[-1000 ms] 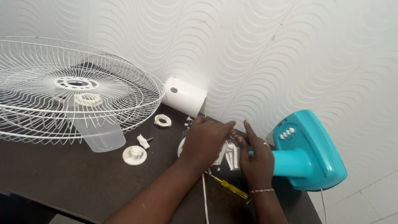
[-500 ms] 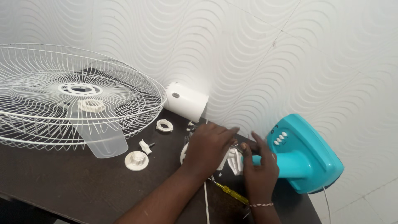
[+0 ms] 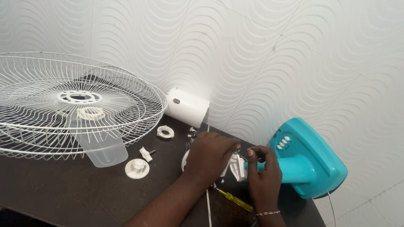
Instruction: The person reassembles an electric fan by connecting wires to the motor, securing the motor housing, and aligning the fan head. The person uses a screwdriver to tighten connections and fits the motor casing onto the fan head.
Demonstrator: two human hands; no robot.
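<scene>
White fan part (image 3: 234, 166) on dark table (image 3: 54, 197), wavy wall (image 3: 252, 54).

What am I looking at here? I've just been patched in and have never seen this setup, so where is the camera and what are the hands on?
The picture comes from a camera worn on a person's head, looking down at their own two bare hands over a dark table. The left hand rests on a white fan part, and the right hand pinches something small beside it, too small to identify. To the right lies a teal fan base with white buttons. On the left stand white wire fan guards over a clear blade. Also there: a white motor cover, a round white nut, a white ring and a yellow screwdriver.
</scene>
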